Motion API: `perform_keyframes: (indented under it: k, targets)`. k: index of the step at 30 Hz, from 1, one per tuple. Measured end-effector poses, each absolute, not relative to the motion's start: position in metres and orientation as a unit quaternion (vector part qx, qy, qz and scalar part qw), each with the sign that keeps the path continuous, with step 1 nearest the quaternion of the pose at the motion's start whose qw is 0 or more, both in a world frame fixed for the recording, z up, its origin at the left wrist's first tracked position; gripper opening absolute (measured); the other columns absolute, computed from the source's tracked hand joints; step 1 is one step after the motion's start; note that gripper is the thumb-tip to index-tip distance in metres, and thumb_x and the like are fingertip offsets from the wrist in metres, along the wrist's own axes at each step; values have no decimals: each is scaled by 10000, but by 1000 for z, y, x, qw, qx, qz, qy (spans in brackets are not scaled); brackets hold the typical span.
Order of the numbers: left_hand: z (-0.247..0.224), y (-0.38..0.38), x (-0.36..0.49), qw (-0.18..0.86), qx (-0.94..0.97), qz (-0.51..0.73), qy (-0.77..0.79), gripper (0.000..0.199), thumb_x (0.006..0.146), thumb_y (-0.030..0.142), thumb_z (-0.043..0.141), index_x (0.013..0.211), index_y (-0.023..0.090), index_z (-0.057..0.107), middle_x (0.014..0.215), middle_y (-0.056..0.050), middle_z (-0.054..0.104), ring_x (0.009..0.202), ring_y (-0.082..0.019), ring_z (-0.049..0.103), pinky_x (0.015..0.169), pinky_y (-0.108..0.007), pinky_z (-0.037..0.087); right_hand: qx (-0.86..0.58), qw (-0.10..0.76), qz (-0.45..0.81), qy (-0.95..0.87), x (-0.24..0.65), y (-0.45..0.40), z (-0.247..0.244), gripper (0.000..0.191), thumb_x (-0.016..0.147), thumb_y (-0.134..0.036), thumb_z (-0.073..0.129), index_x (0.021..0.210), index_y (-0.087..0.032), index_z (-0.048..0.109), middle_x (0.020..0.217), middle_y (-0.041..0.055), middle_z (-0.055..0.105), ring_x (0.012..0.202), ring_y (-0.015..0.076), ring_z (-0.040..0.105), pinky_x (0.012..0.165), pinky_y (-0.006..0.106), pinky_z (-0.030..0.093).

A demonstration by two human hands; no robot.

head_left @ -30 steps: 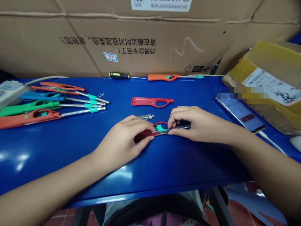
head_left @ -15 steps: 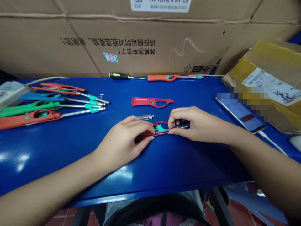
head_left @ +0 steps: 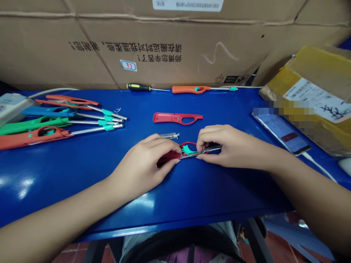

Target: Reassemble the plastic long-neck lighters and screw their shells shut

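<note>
Near the middle of the blue table, my left hand [head_left: 149, 159] grips the handle end of a red lighter casing half [head_left: 189, 143]; its fingers cover most of that end. A green trigger [head_left: 187, 149] lies in the casing's loop. My right hand [head_left: 223, 146] is closed at the other end, pinching the lighter where a metal tube [head_left: 212, 149] comes out under the fingers. Just behind my left hand lies a clear and metal inner part [head_left: 171, 136], partly hidden. The other red casing half [head_left: 177, 118] rests farther back, apart from both hands.
Several assembled long lighters [head_left: 57, 135] lie at left beside a white power strip [head_left: 12, 107]. A screwdriver [head_left: 139, 87] and an orange lighter [head_left: 189, 89] lie along the cardboard box [head_left: 192, 40]. At right are a phone [head_left: 282, 133] with a cable and a taped carton [head_left: 309, 98].
My right hand has shifted very slightly, and more of the metal tube shows under its fingers. The left hand keeps its grip in the same place.
</note>
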State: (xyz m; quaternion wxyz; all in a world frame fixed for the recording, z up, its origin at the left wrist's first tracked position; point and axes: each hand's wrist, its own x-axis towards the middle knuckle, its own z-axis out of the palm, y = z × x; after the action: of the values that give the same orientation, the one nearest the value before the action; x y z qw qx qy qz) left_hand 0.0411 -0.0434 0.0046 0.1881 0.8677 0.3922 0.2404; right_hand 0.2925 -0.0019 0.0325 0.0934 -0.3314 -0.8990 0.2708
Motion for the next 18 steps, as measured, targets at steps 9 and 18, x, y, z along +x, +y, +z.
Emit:
perform_keyframes:
  k: [9,18]
  targets:
    - [5,-44,41,192,867,233,396,175,918,173,645,1083,208,688,1058,-19,734,991,-197,633,892,-362,517,-355,118,289,-881,293,-3,30,56,833,-143,644,826,-197,657,845,5,691,772,145,607,687,265,427]
    - [0,-46,42,179,873,254,375,149,924,186,640,1054,219,705,1088,-24,715,1025,-203,614,900,-358,516,-440,112,421,-786,288,2,23,126,785,-297,740,799,-193,670,776,-7,672,709,134,570,660,264,447]
